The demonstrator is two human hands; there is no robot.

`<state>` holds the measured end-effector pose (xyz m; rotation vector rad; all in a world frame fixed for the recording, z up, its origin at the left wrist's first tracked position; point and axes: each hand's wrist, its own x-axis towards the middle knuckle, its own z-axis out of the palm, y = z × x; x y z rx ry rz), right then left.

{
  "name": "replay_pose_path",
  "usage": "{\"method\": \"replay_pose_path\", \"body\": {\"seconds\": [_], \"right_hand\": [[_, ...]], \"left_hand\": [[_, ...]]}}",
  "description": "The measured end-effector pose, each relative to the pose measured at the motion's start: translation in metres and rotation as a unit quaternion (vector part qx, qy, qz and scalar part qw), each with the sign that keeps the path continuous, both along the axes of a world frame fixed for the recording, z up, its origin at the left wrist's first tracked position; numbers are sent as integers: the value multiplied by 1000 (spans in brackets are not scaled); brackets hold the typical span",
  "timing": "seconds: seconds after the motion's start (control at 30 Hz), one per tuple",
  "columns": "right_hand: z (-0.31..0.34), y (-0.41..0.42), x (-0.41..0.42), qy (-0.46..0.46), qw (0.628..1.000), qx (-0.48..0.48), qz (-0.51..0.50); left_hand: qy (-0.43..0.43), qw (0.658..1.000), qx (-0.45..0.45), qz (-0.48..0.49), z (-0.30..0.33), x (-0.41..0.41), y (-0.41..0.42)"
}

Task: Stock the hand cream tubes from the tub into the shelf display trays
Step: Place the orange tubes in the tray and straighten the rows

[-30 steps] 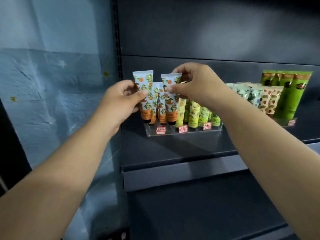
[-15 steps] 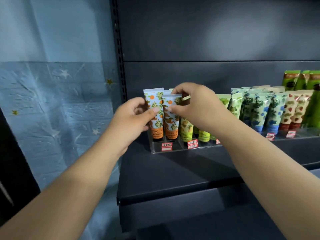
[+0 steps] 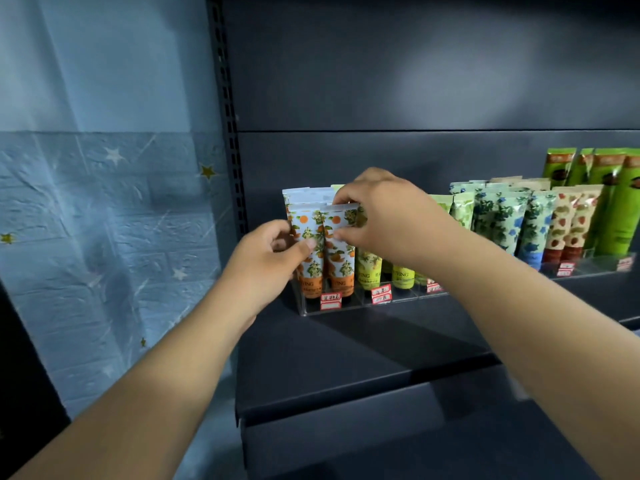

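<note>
Two orange-print hand cream tubes stand cap-down at the front of the leftmost slot of a clear display tray (image 3: 349, 308) on the dark shelf. My left hand (image 3: 266, 258) pinches the left orange tube (image 3: 309, 261) at its side. My right hand (image 3: 384, 213) pinches the right orange tube (image 3: 341, 258) near its top edge. More orange tubes (image 3: 304, 195) stand behind them. Yellow-green tubes (image 3: 369, 271) fill the slots to the right, partly hidden by my right hand. The tub is out of view.
Further right stands a second clear tray (image 3: 588, 266) with blue-flower tubes (image 3: 502, 220), strawberry tubes (image 3: 571, 226) and tall green tubes (image 3: 616, 202). The shelf (image 3: 346, 368) has a bare front strip. A slotted upright (image 3: 227, 109) and blue star wallpaper (image 3: 104, 220) lie to the left.
Both hands have lowered the two orange tubes down into the tray's left slot. The camera has come closer and the shelf now sits lower in view.
</note>
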<state>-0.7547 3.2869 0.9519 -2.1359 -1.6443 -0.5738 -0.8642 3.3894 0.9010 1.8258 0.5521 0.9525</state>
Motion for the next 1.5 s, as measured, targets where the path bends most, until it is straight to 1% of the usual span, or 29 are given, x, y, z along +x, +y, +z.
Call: {"method": "replay_pose_path", "body": {"seconds": [0.13, 0.23, 0.43, 0.7, 0.8, 0.9, 0.97, 1.1, 1.2, 1.27, 1.37, 1.5], "right_hand": [[14, 3, 4, -52, 997, -57, -15], [22, 4, 9, -66, 994, -86, -23], [29, 8, 18, -37, 994, -105, -14], [27, 13, 27, 17, 995, -96, 19], [27, 14, 29, 31, 995, -94, 23], [29, 11, 30, 37, 995, -84, 37], [30, 4, 32, 32, 997, -61, 43], [33, -17, 46, 50, 997, 52, 32], [38, -31, 60, 104, 986, 133, 9], [42, -39, 67, 134, 977, 169, -2], [45, -45, 69, 143, 976, 162, -16], [42, -45, 65, 150, 983, 101, -23]], "left_hand": [[12, 1000, 16, -4, 0, -1, 0], [13, 1000, 20, -5, 0, -1, 0], [1, 1000, 15, -15, -3, 0, 0], [3, 1000, 17, -25, -5, 1, 5], [12, 999, 36, -26, -6, 0, 5], [45, 995, 84, -2, -11, -1, 3], [68, 991, 112, 30, -19, -3, 3], [139, 972, 172, 84, -32, -7, 3], [194, 967, 155, 61, -32, -6, 6], [211, 968, 131, 40, -31, -5, 9], [207, 971, 121, 25, -30, -6, 12], [205, 970, 128, 19, -30, -6, 16]]}}
